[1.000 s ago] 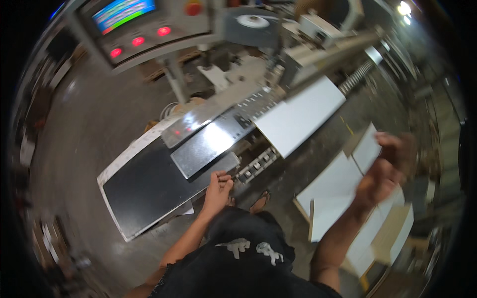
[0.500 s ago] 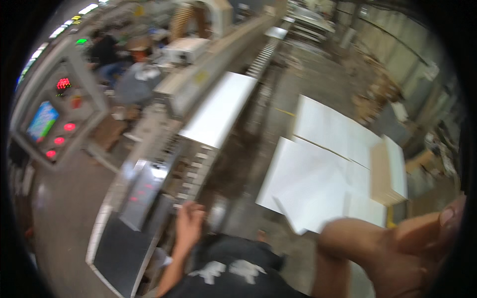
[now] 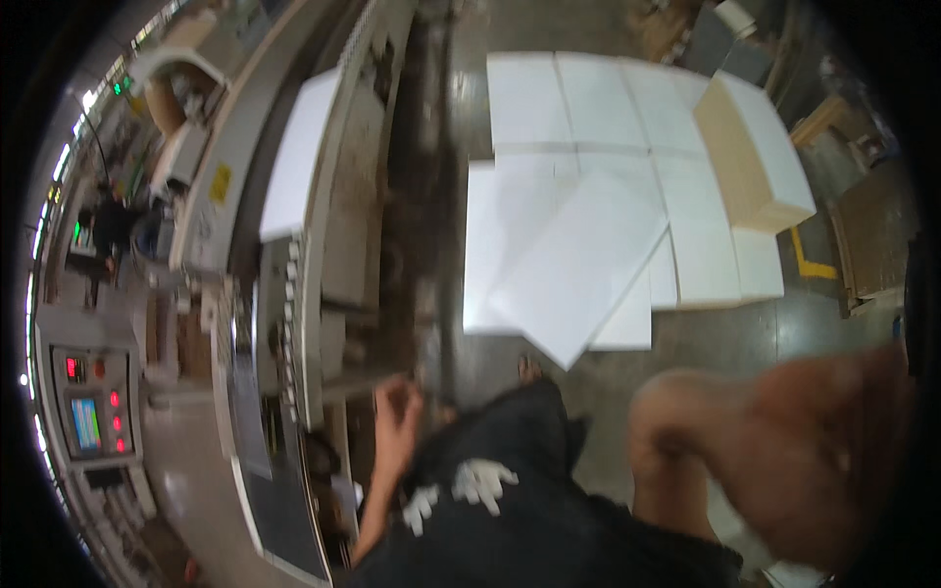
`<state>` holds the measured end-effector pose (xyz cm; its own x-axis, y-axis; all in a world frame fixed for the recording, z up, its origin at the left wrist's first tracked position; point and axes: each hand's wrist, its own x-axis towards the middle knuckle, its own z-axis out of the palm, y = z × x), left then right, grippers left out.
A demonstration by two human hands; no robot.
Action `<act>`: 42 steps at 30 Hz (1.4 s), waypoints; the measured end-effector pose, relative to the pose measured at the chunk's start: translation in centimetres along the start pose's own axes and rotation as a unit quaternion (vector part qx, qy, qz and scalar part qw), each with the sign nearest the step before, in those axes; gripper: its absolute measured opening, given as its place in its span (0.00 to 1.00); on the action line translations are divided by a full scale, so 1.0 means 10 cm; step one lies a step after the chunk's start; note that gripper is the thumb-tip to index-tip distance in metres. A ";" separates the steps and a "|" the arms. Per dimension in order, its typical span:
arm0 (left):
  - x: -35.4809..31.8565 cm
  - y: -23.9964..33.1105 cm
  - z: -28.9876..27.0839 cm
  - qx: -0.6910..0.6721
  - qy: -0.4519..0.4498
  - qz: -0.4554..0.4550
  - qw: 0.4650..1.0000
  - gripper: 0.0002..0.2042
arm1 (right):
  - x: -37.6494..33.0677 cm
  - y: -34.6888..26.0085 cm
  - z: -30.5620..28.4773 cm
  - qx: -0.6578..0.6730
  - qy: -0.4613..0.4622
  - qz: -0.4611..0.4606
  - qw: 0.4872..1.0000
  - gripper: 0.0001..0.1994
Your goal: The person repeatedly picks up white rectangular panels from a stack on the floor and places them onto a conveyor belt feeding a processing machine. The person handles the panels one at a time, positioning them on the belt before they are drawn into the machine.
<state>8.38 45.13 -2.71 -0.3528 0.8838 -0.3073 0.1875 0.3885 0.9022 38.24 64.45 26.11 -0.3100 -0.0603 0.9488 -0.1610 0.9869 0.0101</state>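
Note:
My left hand [image 3: 397, 416] hangs beside the near end of the machine's feed track, apart from it, with fingers loosely curled and nothing visible in them. At the right, my right hand [image 3: 818, 451] is raised close to the camera; motion blurs its fingers, so I cannot tell their state. One white panel [image 3: 299, 162] lies on the feed track [image 3: 291, 323] against the long machine. On the right, a loose white panel [image 3: 578, 269] rests askew on top of several stacks of white panels [image 3: 524, 103]. Neither hand touches these panels.
A control box [image 3: 93, 402] with a lit screen and red lights stands at the far left. A taller white-topped stack [image 3: 750, 157] with tan sides rises at the right of the panels. A person [image 3: 113, 230] in dark clothes is in the left background.
The view has swung right, toward the stacks. My left hand has come away from the track's edge. On the track, the white panel lies farther from the near end.

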 end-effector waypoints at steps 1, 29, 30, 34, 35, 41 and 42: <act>-0.03 0.08 0.03 -0.005 -0.004 -0.023 1.000 0.22 | -0.22 0.11 0.01 -0.013 0.041 0.036 0.998 0.15; -0.48 0.42 0.18 0.127 0.083 -0.141 0.978 0.27 | -5.89 -0.29 1.75 -0.246 0.022 0.961 0.126 0.28; -0.49 0.42 0.15 0.129 0.091 -0.137 0.978 0.27 | -5.93 -0.25 1.82 -0.261 0.024 0.959 0.112 0.27; -0.62 0.41 0.12 0.103 0.120 -0.150 0.976 0.28 | -4.88 0.06 1.83 -0.198 0.160 0.966 0.043 0.22; -0.60 0.32 0.10 0.124 0.115 -0.136 0.976 0.28 | -4.46 0.09 1.91 -0.208 0.151 0.963 0.078 0.23; -0.66 0.38 0.20 0.115 0.110 -0.155 0.975 0.26 | -4.72 0.10 2.25 0.020 0.329 0.942 -0.061 0.32; -0.66 0.38 0.19 0.114 0.108 -0.160 0.975 0.26 | -5.01 0.01 2.35 0.053 0.378 0.923 -0.054 0.34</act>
<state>13.19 41.23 2.18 -0.6067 0.6420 -0.4688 0.2265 0.7049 0.6721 31.71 64.06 -28.90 0.1864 -0.0192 -0.9823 -0.5782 -0.8105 -0.0939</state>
